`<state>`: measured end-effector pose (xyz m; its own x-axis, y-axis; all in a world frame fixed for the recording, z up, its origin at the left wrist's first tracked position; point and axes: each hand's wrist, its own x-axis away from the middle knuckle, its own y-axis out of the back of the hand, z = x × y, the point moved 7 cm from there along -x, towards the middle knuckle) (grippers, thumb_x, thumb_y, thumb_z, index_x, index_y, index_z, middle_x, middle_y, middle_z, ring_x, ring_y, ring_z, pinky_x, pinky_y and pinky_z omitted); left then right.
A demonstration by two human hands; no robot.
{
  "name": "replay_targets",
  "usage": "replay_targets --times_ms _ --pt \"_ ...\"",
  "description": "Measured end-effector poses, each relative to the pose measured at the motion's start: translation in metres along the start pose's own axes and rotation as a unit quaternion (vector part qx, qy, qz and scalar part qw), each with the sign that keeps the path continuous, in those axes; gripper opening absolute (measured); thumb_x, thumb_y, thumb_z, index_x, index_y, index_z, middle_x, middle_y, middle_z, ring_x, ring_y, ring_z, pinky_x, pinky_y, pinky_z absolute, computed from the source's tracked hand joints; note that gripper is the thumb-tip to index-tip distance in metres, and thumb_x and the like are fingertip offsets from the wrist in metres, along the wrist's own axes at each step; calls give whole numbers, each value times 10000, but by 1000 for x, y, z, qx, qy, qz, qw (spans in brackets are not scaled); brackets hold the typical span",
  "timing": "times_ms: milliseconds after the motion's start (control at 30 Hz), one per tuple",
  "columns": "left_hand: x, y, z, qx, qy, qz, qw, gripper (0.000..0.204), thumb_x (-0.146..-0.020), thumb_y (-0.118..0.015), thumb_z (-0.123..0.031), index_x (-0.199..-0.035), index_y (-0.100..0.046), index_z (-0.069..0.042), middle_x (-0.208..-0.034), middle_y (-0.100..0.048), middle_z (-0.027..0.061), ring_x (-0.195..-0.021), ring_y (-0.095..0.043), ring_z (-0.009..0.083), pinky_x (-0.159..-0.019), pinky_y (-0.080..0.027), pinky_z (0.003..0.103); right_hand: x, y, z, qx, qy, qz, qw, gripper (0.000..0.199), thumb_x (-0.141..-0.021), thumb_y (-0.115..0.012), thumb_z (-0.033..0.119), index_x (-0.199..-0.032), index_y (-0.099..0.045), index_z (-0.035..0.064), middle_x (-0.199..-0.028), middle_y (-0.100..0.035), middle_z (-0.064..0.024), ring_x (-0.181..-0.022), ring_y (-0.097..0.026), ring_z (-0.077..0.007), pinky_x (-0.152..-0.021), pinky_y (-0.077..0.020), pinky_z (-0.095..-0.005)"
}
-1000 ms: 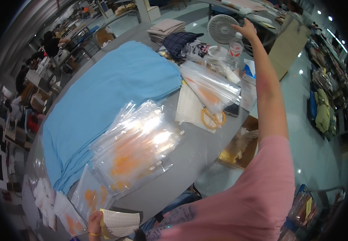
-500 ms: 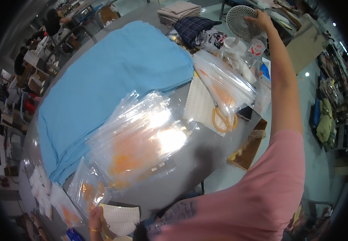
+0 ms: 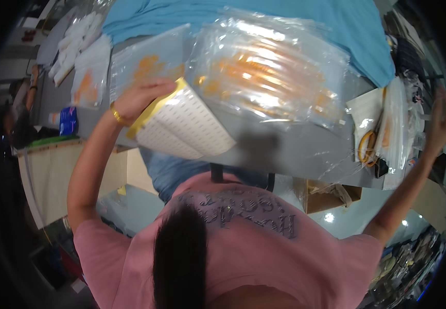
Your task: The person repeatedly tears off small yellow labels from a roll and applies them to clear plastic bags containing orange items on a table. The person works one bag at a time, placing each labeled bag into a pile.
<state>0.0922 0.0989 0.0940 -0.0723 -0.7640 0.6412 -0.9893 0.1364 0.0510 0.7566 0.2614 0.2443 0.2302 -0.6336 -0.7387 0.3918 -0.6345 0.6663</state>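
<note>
Left fingers [image 3: 156, 89] tight on one printed sheet [image 3: 187, 126]; right fingers [image 3: 441, 107] blurry, their state unclear.

Upper body: pink short-sleeved T-shirt [image 3: 290, 268], rounded neckline, plain sleeves [image 3: 102, 257]. Chest print [image 3: 228, 208]: greyish panel, ornate dark lettering, some glinting spots. Below: blue denim jeans [image 3: 163, 172], faded tone. Left wrist [image 3: 123, 108]: slim gold-coloured bracelet [image 3: 115, 114]. Hair [image 3: 179, 257]: dark, long, straight, one thick bundle overlying shirt front. Strand ends blurred.
</note>
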Motion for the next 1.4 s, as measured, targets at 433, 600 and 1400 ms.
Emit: replay_targets --times_ms 433,600,1400 --pt "40 1 17 -27 -121 132 983 274 -1011 -682 -235 -1124 -777 -5 -969 -727 -15 -873 -602 43 -782 -474 199 68 -138 504 -453 123 172 866 208 -816 -833 189 -1006 -783 119 -987 -709 2 -913 -596 -209 -875 -381 -360" --pt "36 19 35 -4 -114 173 978 276 -1004 -687 -247 -1102 -783 -7 -932 -710 -33 -853 -580 43 -759 -465 210 86 -136 527 -366 158 113 910 156 -789 -838 168 -910 -753 119 -937 -686 17 -882 -593 -207 -855 -395 -366" --pt "-5 37 74 -47 -128 227 964 365 -1020 -674 -339 -1028 -788 7 -787 -569 -83 -743 -450 16 -657 -398 219 108 -170 566 -292 154 132 935 257 -762 -841 129 -957 -674 107 -1023 -685 12 -912 -597 -217 -852 -400 -386"
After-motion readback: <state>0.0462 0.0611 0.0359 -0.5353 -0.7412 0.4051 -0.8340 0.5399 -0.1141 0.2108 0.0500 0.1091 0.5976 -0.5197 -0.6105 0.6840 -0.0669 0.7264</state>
